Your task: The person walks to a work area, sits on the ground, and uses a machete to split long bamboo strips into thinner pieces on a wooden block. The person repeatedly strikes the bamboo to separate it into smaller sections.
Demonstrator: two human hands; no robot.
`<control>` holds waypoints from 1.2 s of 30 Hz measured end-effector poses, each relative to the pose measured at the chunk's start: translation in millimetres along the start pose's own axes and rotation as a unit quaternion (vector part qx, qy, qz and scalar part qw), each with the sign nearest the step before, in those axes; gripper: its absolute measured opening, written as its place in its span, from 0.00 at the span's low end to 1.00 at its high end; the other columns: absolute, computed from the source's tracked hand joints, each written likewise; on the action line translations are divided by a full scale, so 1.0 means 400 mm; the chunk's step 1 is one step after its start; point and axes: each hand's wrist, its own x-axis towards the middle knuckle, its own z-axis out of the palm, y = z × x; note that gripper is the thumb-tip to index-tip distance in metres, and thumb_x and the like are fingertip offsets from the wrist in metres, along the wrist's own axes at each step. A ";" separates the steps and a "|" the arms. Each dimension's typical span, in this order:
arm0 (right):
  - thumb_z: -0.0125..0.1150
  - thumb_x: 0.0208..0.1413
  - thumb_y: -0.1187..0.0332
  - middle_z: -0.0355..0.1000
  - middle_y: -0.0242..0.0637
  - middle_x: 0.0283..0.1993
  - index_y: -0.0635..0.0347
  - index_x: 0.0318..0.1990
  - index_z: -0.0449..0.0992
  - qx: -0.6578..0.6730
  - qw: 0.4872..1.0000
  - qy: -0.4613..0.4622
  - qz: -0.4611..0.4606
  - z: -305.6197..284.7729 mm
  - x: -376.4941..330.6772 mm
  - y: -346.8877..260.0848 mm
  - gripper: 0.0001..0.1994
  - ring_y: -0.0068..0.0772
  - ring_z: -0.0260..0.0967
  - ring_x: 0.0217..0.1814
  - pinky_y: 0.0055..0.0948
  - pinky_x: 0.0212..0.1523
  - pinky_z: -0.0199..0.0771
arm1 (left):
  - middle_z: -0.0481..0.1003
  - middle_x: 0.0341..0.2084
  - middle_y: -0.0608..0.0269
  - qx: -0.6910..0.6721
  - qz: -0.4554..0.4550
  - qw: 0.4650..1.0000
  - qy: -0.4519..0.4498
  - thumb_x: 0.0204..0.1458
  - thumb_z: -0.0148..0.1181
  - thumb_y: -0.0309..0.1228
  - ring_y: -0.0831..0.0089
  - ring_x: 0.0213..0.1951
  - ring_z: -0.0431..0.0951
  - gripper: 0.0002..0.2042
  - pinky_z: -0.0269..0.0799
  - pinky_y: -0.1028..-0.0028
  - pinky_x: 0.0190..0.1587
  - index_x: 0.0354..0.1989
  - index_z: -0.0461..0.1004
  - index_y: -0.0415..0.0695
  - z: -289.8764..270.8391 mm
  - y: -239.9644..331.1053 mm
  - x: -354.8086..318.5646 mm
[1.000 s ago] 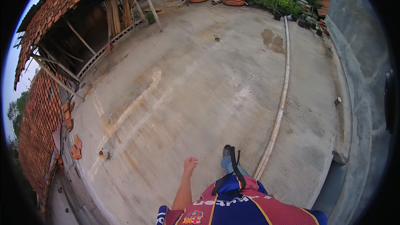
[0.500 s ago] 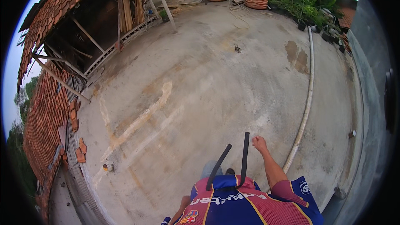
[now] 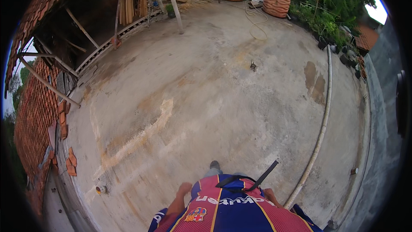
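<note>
Swinging beside the red-and-blue striped jersey (image 3: 231,215), the left hand (image 3: 184,187) and right hand (image 3: 270,194) look empty. Finger spread is unclear. A long pale pipe (image 3: 319,133) lies near the right hand.

head cam | looks steeply down over chest | faces concrete yard (image 3: 223,103) | rim probably distorted

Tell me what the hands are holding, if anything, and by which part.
Nothing visible: the left hand hangs bare beside the red-and-blue striped shirt; the right hand lies near the black strap, its grip hidden.
</note>
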 end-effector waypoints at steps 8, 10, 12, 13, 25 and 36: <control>0.55 0.54 0.66 0.78 0.47 0.32 0.70 0.37 0.79 0.209 0.973 0.082 0.061 -0.003 0.253 -0.126 0.14 0.42 0.79 0.29 0.38 0.30 0.82 | 0.77 0.46 0.58 -0.134 0.196 0.971 0.027 0.61 0.57 0.43 0.70 0.46 0.78 0.21 0.73 0.68 0.48 0.56 0.73 0.42 -0.412 1.082 0.421; 0.55 0.54 0.65 0.79 0.46 0.31 0.70 0.36 0.79 0.134 0.988 0.051 0.055 -0.051 0.377 -0.265 0.14 0.41 0.80 0.30 0.38 0.30 0.82 | 0.74 0.54 0.59 -0.167 0.279 0.940 -0.106 0.63 0.56 0.45 0.69 0.54 0.75 0.24 0.69 0.68 0.56 0.63 0.68 0.43 -0.448 1.375 0.334; 0.55 0.55 0.65 0.79 0.46 0.31 0.69 0.35 0.79 0.005 1.000 0.009 -0.018 -0.103 0.553 -0.440 0.14 0.40 0.80 0.31 0.37 0.30 0.82 | 0.73 0.57 0.59 -0.162 0.353 0.897 -0.211 0.64 0.54 0.46 0.68 0.58 0.72 0.26 0.66 0.67 0.61 0.65 0.66 0.43 -0.495 1.553 0.247; 0.55 0.55 0.64 0.79 0.45 0.30 0.69 0.35 0.79 -0.079 0.994 0.001 -0.070 -0.141 0.649 -0.481 0.14 0.40 0.80 0.31 0.37 0.31 0.82 | 0.72 0.58 0.58 -0.146 0.385 0.867 -0.281 0.65 0.54 0.46 0.67 0.60 0.71 0.26 0.64 0.66 0.63 0.66 0.66 0.43 -0.488 1.641 0.239; 0.58 0.63 0.57 0.79 0.40 0.35 0.64 0.42 0.80 0.038 0.913 0.009 -0.405 -0.825 0.795 -2.054 0.17 0.32 0.77 0.38 0.33 0.41 0.76 | 0.74 0.56 0.53 0.101 0.394 0.861 -0.306 0.61 0.58 0.49 0.60 0.61 0.71 0.24 0.61 0.65 0.65 0.60 0.72 0.47 -0.699 2.031 0.634; 0.60 0.64 0.51 0.77 0.33 0.39 0.54 0.46 0.80 -0.153 0.870 -0.272 -0.381 -0.965 0.642 -2.796 0.17 0.27 0.73 0.41 0.29 0.42 0.73 | 0.74 0.47 0.56 0.079 0.404 0.849 -0.332 0.58 0.64 0.48 0.66 0.50 0.73 0.22 0.67 0.69 0.54 0.49 0.72 0.41 -1.070 2.476 1.243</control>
